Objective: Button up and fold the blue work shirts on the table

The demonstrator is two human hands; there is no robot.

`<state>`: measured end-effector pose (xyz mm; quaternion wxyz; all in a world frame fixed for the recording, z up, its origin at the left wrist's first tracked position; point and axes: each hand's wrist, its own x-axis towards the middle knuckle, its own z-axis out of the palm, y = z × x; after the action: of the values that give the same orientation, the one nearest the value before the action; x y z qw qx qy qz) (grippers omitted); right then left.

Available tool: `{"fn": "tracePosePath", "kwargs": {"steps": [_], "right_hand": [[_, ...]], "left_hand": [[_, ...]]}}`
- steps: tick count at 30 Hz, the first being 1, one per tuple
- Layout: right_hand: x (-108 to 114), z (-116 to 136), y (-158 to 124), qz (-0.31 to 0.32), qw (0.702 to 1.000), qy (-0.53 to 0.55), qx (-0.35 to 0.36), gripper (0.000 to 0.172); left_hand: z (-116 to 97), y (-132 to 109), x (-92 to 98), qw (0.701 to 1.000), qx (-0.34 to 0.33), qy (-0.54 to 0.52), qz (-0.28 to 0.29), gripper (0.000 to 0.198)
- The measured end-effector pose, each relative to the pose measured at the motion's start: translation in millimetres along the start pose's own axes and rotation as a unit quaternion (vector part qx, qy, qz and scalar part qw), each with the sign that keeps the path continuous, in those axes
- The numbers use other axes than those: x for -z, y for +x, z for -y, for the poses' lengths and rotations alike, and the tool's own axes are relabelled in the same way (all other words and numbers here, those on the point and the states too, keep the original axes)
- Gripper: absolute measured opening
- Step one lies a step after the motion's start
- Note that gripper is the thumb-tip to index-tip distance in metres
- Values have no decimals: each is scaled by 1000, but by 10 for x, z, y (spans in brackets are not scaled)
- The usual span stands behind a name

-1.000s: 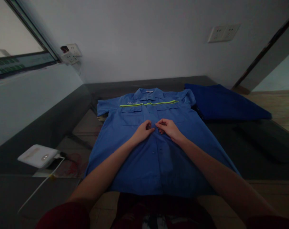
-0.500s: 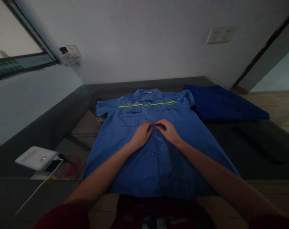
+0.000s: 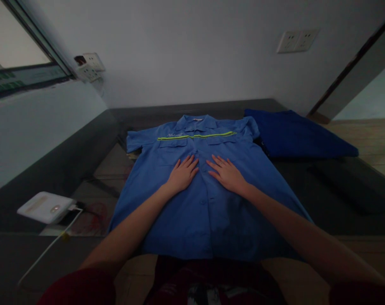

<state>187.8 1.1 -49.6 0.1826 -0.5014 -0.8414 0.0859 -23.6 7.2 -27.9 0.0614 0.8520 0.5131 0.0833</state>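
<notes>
A blue short-sleeved work shirt (image 3: 176, 220) lies spread front side up, its collar away from me and its hem at the near edge. A yellow-green stripe (image 3: 208, 136) crosses its chest above two flap pockets. On the shirt front, left of the button placket, my left hand (image 3: 182, 173) rests flat with fingers spread. My right hand (image 3: 227, 173) lies likewise on the other side of the placket, fingers outstretched. Neither hand grips the cloth. Below the hands a button (image 3: 203, 202) shows on the placket.
The dark table (image 3: 306, 190) meets a wall at the back. Folded darker blue cloth (image 3: 300, 133) lies at the right. On the left sits a white box-shaped device (image 3: 44, 207) with a white cable (image 3: 49, 245). Wall sockets (image 3: 297, 41) are above.
Both hands have moved apart from the placket's middle. Their fingers, bent and close together at the buttons before, are now spread flat on the shirt.
</notes>
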Motion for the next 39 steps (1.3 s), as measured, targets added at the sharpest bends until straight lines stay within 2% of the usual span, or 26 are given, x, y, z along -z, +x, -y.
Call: {"fn": "tracePosePath", "kwargs": {"steps": [3,6,11,14,16,20,24,29,34,39], "right_hand": [[97,-17,-35,-6,1000,25,5,48],[330,75,-185,-37,997,64,22,38],[766,461,-694,-51,990,124,47,19],[795,707,-943,-42,988,143,38,14],[703,831,-1022,-36,987,152,24,15],[431,939,-1021,-44,990,129,-45,16],[254,914,-977,-29,995,41,-81,20],[220,932,-920,-13,996,-36,-81,35],[229,987,-874,-3,992,-78,-96,39],[220,950,-895,5,994,-74,-82,37]], "left_hand": [[34,-8,26,1000,-11,5,12,49],[-53,-77,172,1000,-1,15,11,51],[-364,-371,599,999,-46,-19,-17,37],[-540,-621,693,994,-33,-100,-22,25],[-632,-780,615,988,4,-148,-29,19],[-734,-973,279,976,72,-197,-53,15],[-734,-998,64,977,71,-191,-60,14],[-692,-994,40,978,61,-192,-59,13],[-652,-997,32,973,50,-214,-69,9],[-630,-981,23,977,39,-199,-61,8]]}}
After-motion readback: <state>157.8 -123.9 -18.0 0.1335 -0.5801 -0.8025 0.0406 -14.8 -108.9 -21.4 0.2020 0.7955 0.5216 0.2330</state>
